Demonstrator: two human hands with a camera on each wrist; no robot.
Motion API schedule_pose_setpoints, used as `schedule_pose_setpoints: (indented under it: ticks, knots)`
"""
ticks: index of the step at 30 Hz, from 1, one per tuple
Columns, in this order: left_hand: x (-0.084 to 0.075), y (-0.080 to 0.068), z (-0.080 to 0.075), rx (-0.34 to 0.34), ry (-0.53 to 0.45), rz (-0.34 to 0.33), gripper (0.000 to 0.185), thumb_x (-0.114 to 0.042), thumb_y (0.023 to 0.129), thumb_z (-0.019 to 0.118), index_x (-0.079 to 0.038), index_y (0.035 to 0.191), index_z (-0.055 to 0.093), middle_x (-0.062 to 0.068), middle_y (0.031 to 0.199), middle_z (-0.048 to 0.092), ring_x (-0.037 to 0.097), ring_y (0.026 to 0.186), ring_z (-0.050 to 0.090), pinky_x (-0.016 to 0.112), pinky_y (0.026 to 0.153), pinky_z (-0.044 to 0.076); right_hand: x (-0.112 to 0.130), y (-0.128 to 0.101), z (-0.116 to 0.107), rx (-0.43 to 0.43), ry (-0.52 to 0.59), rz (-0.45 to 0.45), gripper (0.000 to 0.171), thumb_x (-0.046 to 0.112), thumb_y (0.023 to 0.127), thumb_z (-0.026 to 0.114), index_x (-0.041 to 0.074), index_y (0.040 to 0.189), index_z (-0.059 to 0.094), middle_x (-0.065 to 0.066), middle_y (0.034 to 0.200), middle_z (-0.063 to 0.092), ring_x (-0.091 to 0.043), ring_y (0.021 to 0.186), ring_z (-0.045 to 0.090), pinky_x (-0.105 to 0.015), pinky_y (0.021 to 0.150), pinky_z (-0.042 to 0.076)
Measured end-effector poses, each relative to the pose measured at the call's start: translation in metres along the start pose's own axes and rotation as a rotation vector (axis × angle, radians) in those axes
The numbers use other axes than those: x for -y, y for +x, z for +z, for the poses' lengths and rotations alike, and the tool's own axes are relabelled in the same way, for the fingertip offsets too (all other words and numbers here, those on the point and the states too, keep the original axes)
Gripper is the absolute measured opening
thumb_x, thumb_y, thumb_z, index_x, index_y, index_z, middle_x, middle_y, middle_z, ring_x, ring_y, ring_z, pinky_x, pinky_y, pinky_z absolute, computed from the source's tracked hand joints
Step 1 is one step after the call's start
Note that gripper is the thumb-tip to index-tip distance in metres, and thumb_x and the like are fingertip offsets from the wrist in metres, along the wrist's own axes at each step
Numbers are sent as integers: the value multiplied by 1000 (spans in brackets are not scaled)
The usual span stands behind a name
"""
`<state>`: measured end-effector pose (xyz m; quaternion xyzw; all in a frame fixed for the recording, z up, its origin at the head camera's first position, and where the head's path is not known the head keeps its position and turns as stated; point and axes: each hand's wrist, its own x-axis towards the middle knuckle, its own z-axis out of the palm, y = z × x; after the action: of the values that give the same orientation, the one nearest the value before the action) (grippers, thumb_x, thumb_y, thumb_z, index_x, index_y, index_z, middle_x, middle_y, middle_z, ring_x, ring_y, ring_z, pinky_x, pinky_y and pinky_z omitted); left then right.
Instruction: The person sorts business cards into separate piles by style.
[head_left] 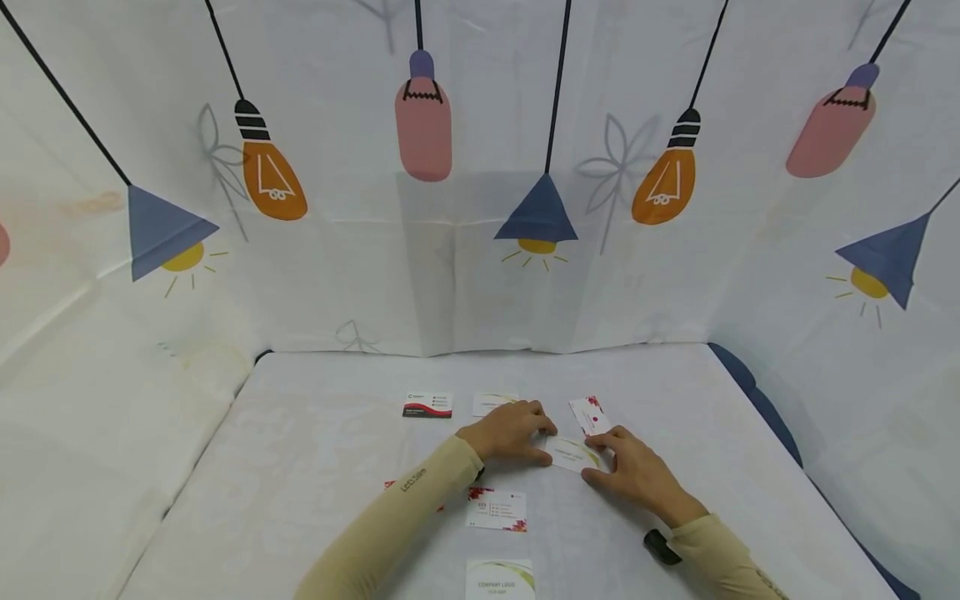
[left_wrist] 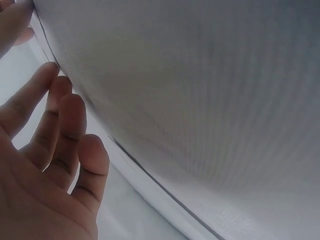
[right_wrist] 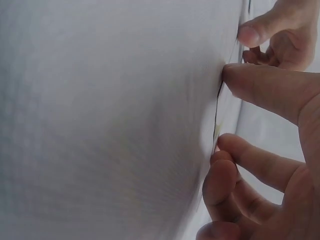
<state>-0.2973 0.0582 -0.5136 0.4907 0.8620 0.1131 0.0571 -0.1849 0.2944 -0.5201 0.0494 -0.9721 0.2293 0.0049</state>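
A white business card with a yellow-green swoosh [head_left: 572, 452] lies on the white-clothed table [head_left: 315, 450] between my two hands. My left hand [head_left: 543, 440] rests its fingertips on the card's left end, with the fingers [left_wrist: 60, 125] only loosely bent. My right hand [head_left: 600, 467] pinches the card's right end. In the right wrist view its thumb [right_wrist: 270, 87] and fingers [right_wrist: 240, 165] sit on either side of the card's thin edge [right_wrist: 217, 107]. The left hand's fingertips [right_wrist: 260, 32] show at the far end of that edge.
Other cards lie around: a red-and-black one [head_left: 427, 405], a white one [head_left: 491, 403] partly under my left hand, a red floral one [head_left: 590, 414], one [head_left: 497, 509] by my left forearm and one [head_left: 500, 578] at the front edge. A lamp-printed curtain [head_left: 480, 208] closes in the table.
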Motion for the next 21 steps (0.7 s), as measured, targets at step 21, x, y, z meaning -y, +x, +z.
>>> schedule_pose_setpoints:
  ticks: [21]
  knots:
    - [-4,-1,-3,15,-82,-41,47,-47,86,79,-22,123,67,-8,116,58,6,98,52,23,92,44,-2,-2,1,-23,17,-19,54,35,79,87,14,125,68,0,105,55,-10,74,47,-26,61,41]
